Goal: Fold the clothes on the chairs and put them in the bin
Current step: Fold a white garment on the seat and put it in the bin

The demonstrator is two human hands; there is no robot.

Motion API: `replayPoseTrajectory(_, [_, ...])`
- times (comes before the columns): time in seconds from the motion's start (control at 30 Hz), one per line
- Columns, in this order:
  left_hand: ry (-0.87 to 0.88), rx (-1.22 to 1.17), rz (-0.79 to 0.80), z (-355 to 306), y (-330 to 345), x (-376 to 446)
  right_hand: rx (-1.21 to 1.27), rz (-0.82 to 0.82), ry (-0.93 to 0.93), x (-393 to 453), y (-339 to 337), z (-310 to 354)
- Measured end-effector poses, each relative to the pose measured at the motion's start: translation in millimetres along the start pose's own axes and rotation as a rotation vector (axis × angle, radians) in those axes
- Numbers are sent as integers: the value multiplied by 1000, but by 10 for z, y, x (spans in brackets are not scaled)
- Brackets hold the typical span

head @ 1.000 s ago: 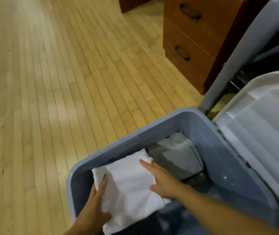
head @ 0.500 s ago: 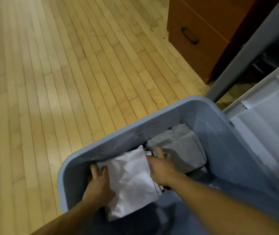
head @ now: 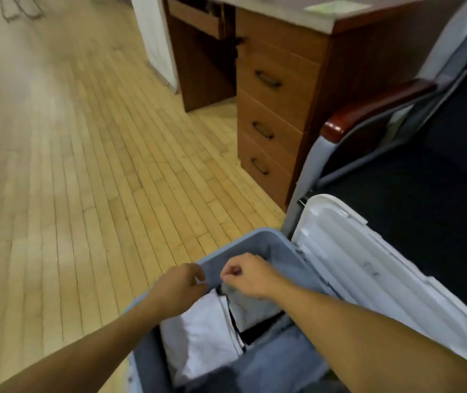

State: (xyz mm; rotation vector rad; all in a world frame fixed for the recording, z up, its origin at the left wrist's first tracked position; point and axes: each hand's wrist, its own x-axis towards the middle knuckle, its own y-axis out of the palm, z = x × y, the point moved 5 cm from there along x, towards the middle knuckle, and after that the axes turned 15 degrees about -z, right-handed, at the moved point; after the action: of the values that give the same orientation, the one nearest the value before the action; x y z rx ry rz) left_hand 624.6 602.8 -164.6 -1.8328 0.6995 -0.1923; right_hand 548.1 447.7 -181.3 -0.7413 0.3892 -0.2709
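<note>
A blue-grey bin (head: 258, 236) stands on the floor at the bottom centre. Inside it a folded white garment (head: 201, 336) lies on the left, and a folded grey garment (head: 252, 310) lies beside it on the right. My left hand (head: 181, 287) and my right hand (head: 250, 276) hover close together above the bin's far end. Their fingers are loosely curled and I see nothing held in either. Dark cloth shows lower down in the bin.
The bin's white lid (head: 368, 279) leans open against a black chair (head: 425, 199) with a red-brown armrest (head: 368, 112). A wooden desk with drawers (head: 269, 109) stands behind the chair. Pale wood flooring (head: 84, 165) spreads to the left.
Both hands have let go of the white garment and risen out of the bin. The white garment now rests beside the grey one. My view has tilted up toward the desk.
</note>
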Motion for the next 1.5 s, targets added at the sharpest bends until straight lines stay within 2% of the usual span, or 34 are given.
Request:
replayPoseTrajectory(0.1, [130,-154,-70,-560,-382,-307,44,-132,-8,-539,-714,261])
replayPoseTrajectory(0.2, [259,-184,-77,-1109,-638,-533,54,-286,-48,-992,-1355,392])
replayPoseTrajectory(0.43, [577,-299,-185,-2904,-1228,-1251,87,-583,-12,-2335,-2708,293])
replayPoseTrajectory(0.53, [695,-290,-167,-3688,-1169,-1638,79,-697,31,-2999,-3198,27])
replayPoseTrajectory(0.83, [1028,-208,-46,-6161,-512,-3137,122,-1058,230,-5308,-4384,-1419])
replayPoseTrajectory(1.0, [1187,-154,59,-7176,169,-4057,129,-1186,369,-6483,-4555,-2267])
replayPoseTrajectory(1.23, [1285,-13,226,-7964,1327,-4770,172,-1289,621,-7390,-4365,-3493])
replayPoseTrajectory(1.37, [1314,80,270,-8217,2088,-4761,145,-1230,847,-7637,-3948,-4166])
replayPoseTrajectory(1.5, [1347,161,421,-8406,3017,-5009,68,-1095,1210,-8061,-3320,-4964])
